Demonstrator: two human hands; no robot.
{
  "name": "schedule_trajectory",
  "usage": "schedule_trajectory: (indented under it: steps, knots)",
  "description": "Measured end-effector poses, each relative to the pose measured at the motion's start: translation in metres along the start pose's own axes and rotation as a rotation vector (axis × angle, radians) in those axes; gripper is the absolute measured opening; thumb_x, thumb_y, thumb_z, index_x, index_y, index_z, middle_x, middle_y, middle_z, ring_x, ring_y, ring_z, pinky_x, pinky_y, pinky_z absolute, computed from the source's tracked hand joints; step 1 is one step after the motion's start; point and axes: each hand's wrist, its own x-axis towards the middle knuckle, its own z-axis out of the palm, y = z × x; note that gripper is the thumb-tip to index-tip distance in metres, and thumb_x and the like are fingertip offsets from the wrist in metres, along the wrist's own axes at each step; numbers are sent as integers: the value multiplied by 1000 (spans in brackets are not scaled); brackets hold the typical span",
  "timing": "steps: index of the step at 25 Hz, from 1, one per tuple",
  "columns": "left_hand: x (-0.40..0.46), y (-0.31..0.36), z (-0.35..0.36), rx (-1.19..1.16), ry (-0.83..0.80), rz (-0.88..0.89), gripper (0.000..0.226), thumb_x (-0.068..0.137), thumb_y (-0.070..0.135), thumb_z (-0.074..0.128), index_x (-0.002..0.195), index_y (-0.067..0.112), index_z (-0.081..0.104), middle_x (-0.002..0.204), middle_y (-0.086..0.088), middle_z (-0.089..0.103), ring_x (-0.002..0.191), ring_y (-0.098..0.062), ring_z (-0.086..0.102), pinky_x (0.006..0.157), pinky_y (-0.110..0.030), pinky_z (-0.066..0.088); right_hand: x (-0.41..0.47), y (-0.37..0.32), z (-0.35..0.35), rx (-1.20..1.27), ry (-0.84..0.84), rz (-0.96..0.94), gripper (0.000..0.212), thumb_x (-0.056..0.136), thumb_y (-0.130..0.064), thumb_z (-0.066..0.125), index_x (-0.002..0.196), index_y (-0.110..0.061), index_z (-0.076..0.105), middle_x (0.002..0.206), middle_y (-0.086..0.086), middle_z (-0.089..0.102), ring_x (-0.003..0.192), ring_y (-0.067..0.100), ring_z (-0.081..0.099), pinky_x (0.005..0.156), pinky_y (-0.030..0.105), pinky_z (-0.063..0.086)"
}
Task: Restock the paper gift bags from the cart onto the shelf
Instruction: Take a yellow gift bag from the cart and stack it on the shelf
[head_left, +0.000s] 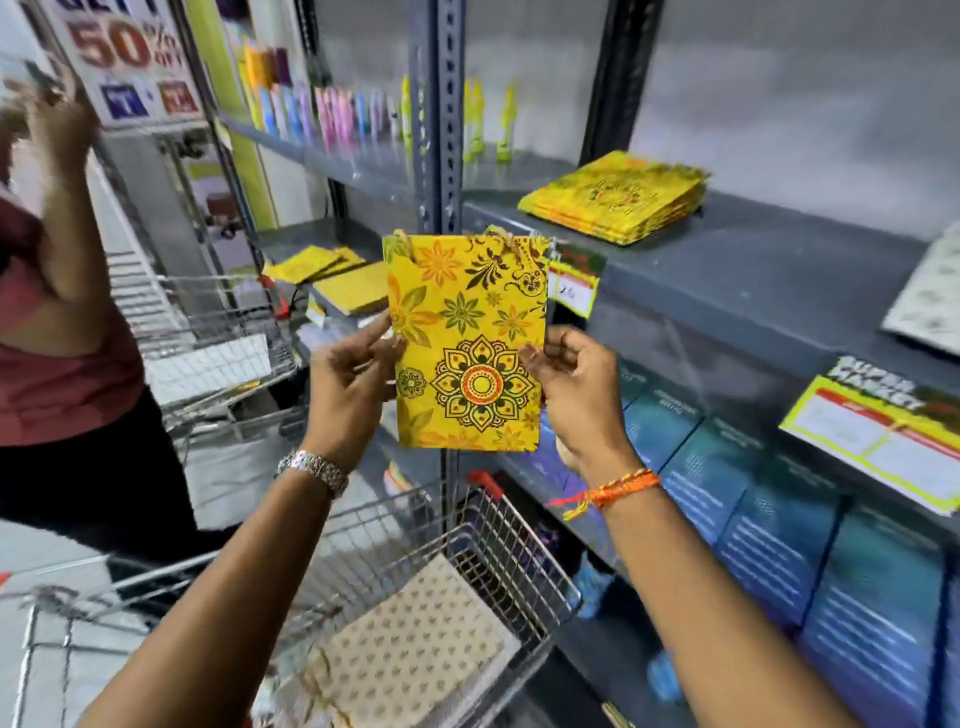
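I hold a flat yellow floral paper gift bag (467, 343) upright in front of the shelf post. My left hand (350, 384) pinches its left edge and my right hand (576, 395) pinches its right edge. A stack of matching yellow bags (618, 200) lies flat on the grey shelf (727, 275) up and to the right. Below my arms stands the wire cart (498, 535), with beige patterned bags (415, 649) lying in it.
Another person (62, 291) in a red top stands at the left beside a second wire cart (208, 332). More yellow bags (332, 275) lie on a lower shelf at left. Blue boxes (779, 530) fill the shelf below. A white patterned bag (930, 301) lies at far right.
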Motion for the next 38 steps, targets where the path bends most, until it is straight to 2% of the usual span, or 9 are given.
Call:
schedule_trajectory:
  steps: [5,9,13,17,19,25,30,35,38]
  knots:
    - [53,52,52,-101,-22,106,33,86,18,71,115,3,72,104,-19,73,86,-20,64,74,-43,54,19,-70,-28,99,38,-94,20,84,2,71,82,-18,71,82,3,74,74,13,67,74,34,56]
    - [115,90,110,-62,-87,193,31,88,14,69,112,-5,71,103,-22,70,86,-23,59,76,-42,52,71,-124,-54,107,83,-138,10,87,-4,70,84,-12,73,91,16,74,86,25,67,84,46,56]
    - [188,107,174,121,-138,183,29,90,8,66,115,-5,71,113,-21,71,87,-19,62,86,-38,57,140,-141,-72,-139,335,-55,12,83,-14,76,76,-4,74,80,12,75,64,21,65,71,42,58]
    - [235,95,210,448,-163,212,24,88,14,68,110,9,77,111,-7,75,95,-12,70,83,-22,58,184,-131,-80,-223,536,82,35,69,-11,88,59,-11,54,58,3,61,42,16,61,64,38,60]
    - [245,89,217,568,-169,225,18,86,17,70,100,13,80,105,-3,77,102,-14,71,94,-28,56,195,-123,-84,-302,564,134,37,64,-12,91,59,-11,54,61,6,66,50,21,70,63,41,64]
    - [242,77,224,788,-170,277,20,89,13,62,86,15,81,93,2,78,95,-15,70,83,-21,53,217,-105,-91,-499,526,196,40,61,-19,93,82,-4,63,93,20,75,84,35,76,75,47,64]
    - [245,64,221,915,-214,310,24,91,8,58,85,13,81,95,-1,78,94,-18,71,81,-26,55,217,-103,-89,-581,471,245,38,61,-24,93,78,-1,68,74,16,76,65,27,77,68,43,65]
    - [240,76,210,714,-68,384,30,89,2,53,104,8,79,110,-9,76,106,-23,71,93,-30,55,202,-133,-88,-678,579,97,35,72,-33,84,78,-8,60,104,21,73,95,39,72,86,41,60]
    - [222,89,193,572,43,427,33,87,2,55,112,9,76,111,-9,75,100,-17,72,90,-20,51,190,-154,-82,-684,595,-81,34,81,-27,78,98,-2,63,115,23,66,111,42,61,87,39,52]
